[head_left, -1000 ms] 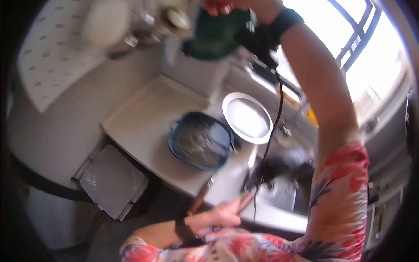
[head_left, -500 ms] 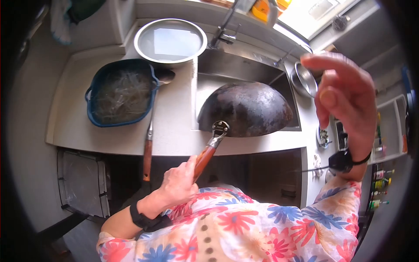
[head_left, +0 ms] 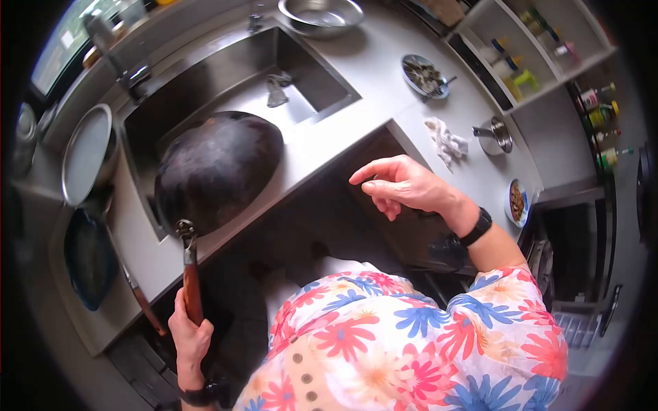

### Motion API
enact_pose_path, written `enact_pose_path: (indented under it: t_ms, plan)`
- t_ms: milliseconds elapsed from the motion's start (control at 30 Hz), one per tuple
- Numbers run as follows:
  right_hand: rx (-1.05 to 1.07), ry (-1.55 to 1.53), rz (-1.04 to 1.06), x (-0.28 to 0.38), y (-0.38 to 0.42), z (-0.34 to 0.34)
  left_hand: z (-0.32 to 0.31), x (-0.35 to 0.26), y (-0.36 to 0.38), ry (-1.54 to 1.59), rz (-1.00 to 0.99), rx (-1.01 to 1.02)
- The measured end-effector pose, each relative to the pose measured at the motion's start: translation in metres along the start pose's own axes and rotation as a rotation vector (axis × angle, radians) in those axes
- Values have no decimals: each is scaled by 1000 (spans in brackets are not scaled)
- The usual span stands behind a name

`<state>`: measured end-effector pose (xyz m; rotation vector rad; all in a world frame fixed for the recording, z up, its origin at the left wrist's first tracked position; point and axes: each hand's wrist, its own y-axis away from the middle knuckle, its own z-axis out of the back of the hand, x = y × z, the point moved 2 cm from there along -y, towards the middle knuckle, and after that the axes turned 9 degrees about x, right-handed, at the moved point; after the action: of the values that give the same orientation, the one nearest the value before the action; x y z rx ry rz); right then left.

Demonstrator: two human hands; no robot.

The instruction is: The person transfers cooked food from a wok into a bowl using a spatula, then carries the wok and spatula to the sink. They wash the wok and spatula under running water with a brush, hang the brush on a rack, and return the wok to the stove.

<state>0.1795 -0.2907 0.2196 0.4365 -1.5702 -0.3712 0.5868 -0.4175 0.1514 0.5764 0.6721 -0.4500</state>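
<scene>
A dark, blackened wok (head_left: 223, 168) hangs tilted over the left part of the sink (head_left: 199, 85), its rounded underside facing up. My left hand (head_left: 189, 337) is wrapped round its wooden handle (head_left: 192, 294). My right hand (head_left: 406, 185) is held in the air beyond the counter's front edge, fingers loosely bent and apart, with nothing in it. Inside the sink lies a crumpled grey rag (head_left: 277, 90). Left of the wok, a wooden-handled utensil (head_left: 145, 308) rests on the counter, its head partly hidden.
At the left are a round basin (head_left: 67, 161) and a blue tub (head_left: 103, 301). A metal bowl (head_left: 322, 29) stands behind the sink. Along the right counter are a plate of food (head_left: 423, 77), a white cloth (head_left: 445, 142), a small pot (head_left: 490, 142) and a bowl (head_left: 516, 203).
The view has turned right, bringing the right counter into sight. My right hand has lowered from its raised position. The left hand still grips the wok's handle.
</scene>
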Motion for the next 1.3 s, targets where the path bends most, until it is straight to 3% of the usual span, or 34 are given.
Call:
enact_pose_path:
  t_ms: [267, 367, 633, 833, 900, 967, 1033, 1167, 1300]
  plan:
    - [-195, -71, -194, -97, 47, 108, -19, -20, -1, -73, 78, -47]
    - [-275, -75, -216, -121, 57, 136, -25, -12, -2, -176, 226, -17]
    - [-293, -91, -225, -153, 62, 154, -41, 1, -10, -221, 262, -286]
    - [-292, -143, -182, -152, 56, 160, -37, -3, -15, -172, 305, -330]
    - [-278, -112, -184, -143, 58, 158, -40, 3, -21, -67, 262, -298]
    - [-278, -92, -204, -131, 54, 162, -40, -32, -26, 64, 292, -286]
    - [-273, -59, -208, -125, 49, 162, -43, -43, -33, 415, 311, -181]
    - [-289, -40, -162, -107, 39, 151, -39, -56, -47, 609, 298, -72]
    - [-259, -14, -192, -99, 37, 133, -31, -60, -60, 860, 123, 36]
